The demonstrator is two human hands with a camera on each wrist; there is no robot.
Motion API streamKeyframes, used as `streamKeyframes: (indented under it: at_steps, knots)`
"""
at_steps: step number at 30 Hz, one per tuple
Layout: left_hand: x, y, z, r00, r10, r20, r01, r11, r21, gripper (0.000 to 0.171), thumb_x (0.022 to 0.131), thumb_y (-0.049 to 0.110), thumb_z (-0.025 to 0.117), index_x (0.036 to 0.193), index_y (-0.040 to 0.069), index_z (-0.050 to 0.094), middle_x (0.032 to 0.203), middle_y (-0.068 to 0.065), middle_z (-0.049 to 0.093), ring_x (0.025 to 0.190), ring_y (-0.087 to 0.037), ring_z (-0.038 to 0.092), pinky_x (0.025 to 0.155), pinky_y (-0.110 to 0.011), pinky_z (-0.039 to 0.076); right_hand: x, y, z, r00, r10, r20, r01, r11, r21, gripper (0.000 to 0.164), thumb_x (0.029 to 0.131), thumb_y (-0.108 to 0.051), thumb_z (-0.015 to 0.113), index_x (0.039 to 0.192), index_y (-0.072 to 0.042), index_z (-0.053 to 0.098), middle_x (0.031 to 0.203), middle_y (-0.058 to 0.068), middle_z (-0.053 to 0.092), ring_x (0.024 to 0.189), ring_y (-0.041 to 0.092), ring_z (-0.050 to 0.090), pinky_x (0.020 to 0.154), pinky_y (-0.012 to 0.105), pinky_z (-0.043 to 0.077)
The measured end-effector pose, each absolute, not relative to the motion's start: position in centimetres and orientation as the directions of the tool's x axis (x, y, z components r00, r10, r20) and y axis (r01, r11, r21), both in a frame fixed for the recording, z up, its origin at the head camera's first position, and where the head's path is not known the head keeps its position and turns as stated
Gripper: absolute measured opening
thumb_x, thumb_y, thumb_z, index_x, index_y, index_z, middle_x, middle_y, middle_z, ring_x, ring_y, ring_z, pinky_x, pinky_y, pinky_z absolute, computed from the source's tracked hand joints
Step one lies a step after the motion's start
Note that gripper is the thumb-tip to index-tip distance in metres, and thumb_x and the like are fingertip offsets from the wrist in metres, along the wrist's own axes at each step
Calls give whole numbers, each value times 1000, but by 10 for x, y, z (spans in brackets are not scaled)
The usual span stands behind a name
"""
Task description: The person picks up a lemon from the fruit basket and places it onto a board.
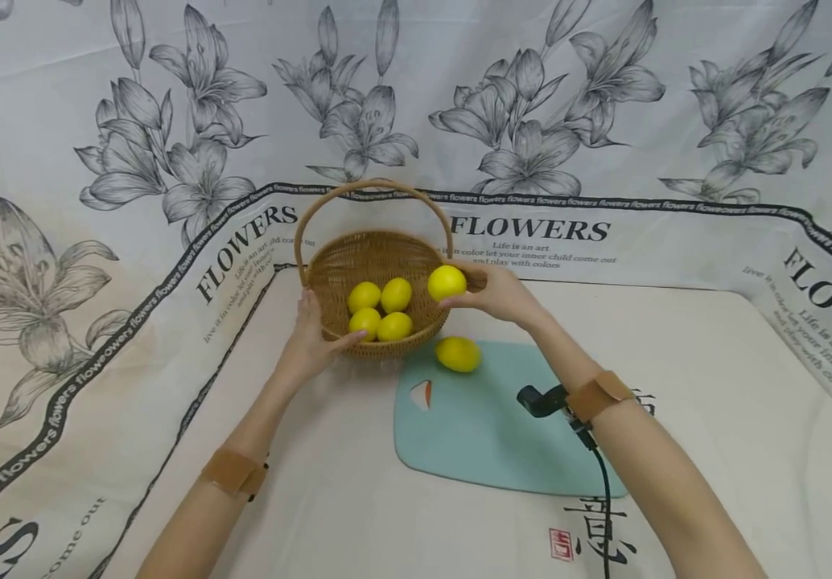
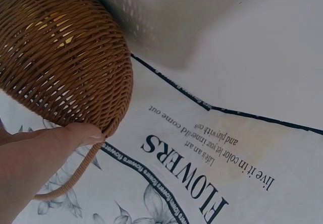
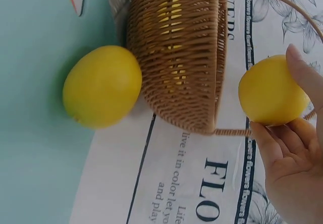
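A brown wicker basket with a tall hoop handle leans toward me, several yellow lemons lying inside. My left hand holds its left rim, thumb stretched across the front edge. In the left wrist view a finger of that hand presses along the wicker near the handle's base. My right hand pinches one lemon between thumb and fingers at the basket's right rim. The right wrist view shows that lemon beside the basket's opening. Another lemon lies just below, on a light blue board.
The board lies right of centre on a white table covering, with an orange and white mark on it. A black cable runs from the right wrist camera. Flower-printed cloth rises behind the basket and at both sides.
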State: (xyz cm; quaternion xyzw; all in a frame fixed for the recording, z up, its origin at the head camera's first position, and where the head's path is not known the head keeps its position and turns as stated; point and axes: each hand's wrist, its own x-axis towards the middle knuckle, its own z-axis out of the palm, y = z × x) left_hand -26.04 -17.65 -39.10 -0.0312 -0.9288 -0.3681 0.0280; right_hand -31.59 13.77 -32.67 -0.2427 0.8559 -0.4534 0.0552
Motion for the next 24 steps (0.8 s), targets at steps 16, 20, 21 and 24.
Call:
streamKeyframes:
  at_steps: [16,20,21,24]
  knots:
    - [-259,-177,-391,-997,41,69,78,723,687,122,80,68,61,150,2,-14,156,-14,-21,145,-33,-8,116,-52,10,-296,201,-358,-916,-394,72,-283,510,-812,78,82,-31,78,146,-5,41,144,18,46,130,31,46,104,42,42]
    - [-259,-177,-390,-996,45,74,83,724,684,122,81,67,62,150,2,-14,156,-15,-20,145,-33,-7,115,-52,10,-292,213,-372,-924,-377,60,-275,549,-789,77,83,-32,77,145,-4,42,144,19,46,129,34,47,103,44,42]
    - [-259,-177,-390,-996,44,73,82,725,684,122,81,66,62,150,2,-14,156,-15,-20,145,-33,-7,116,-52,10,-291,216,-375,-926,-373,52,-268,558,-785,77,83,-32,77,145,-4,42,144,19,45,129,34,46,103,45,42]
    - [-260,-177,-391,-996,49,75,87,723,686,122,81,66,62,150,2,-14,156,-15,-20,145,-33,-7,115,-52,10,-284,224,-382,-930,-366,25,-251,587,-770,76,84,-30,76,145,-2,41,144,22,43,130,37,44,104,48,40]
